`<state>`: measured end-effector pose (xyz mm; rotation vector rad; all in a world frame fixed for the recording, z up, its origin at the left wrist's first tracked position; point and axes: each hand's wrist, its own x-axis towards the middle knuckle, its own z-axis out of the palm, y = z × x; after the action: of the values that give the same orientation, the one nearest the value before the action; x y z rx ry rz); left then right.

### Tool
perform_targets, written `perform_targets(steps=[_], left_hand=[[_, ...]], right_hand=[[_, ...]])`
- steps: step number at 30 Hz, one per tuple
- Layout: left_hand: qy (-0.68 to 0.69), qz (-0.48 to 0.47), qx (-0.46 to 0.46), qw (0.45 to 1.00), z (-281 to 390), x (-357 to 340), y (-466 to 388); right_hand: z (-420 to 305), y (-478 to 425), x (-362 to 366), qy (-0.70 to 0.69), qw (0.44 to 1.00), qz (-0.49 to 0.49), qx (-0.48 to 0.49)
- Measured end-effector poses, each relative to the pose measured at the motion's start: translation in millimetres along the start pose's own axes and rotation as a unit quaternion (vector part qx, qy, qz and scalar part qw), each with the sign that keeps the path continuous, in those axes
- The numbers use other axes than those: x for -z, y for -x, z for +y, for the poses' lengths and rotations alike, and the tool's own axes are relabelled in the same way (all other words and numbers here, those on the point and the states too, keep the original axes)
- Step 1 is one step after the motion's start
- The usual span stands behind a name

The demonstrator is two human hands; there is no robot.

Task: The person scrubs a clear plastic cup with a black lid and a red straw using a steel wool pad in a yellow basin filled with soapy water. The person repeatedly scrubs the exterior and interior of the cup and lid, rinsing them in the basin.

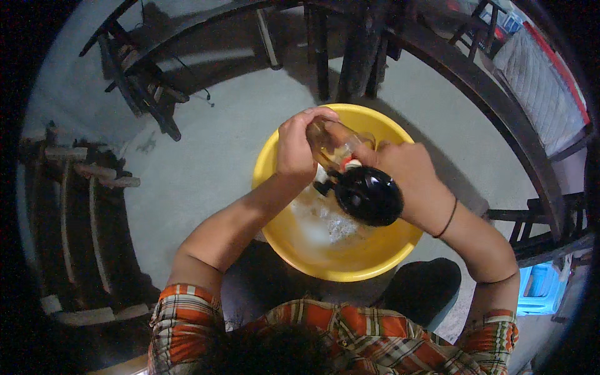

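A clear, brownish vessel (323,149), perhaps a glass or plastic jug, is held tilted over a yellow basin (342,274). My left hand (296,145) wraps around its upper left end. My right hand (405,171) is at its other side, fingers against the vessel near a clear loop that looks like a handle. A glossy black round part (369,196), likely a lid, sits at the near end. A small red-and-white piece (351,163) shows beside it. Foamy water (335,229) lies in the basin below. My right fingertips are partly hidden.
Dark wooden furniture legs (354,56) stand just beyond the basin, and a curved dark rail (478,93) runs along the right. A dark wooden chair (140,89) is at the upper left, slatted dark furniture (79,225) at the left. A blue plastic stool (541,288) stands at the lower right.
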<state>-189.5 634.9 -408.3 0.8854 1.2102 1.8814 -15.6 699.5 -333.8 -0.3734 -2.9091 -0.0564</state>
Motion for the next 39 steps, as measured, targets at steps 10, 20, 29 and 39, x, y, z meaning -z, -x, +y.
perform_targets(steps=[10, 20, 29, 39], left_hand=[[-0.127, 0.002, -0.156, 0.98, 32, -3, 7], [-0.098, -0.052, -0.249, 0.962, 42, 4, 17], [-0.064, -0.103, -0.221, 0.968, 41, 8, 19], [-0.153, -0.076, -0.126, 0.977, 40, -1, 11]], right_hand=[[-15, -6, -23, -0.176, 0.98, 0.006, -0.091], [-42, 0, -32, -0.326, 0.938, -0.007, -0.12], [-39, 10, -21, -0.285, 0.958, 0.026, -0.014], [-23, 8, -40, -0.088, 0.995, 0.028, -0.029]])
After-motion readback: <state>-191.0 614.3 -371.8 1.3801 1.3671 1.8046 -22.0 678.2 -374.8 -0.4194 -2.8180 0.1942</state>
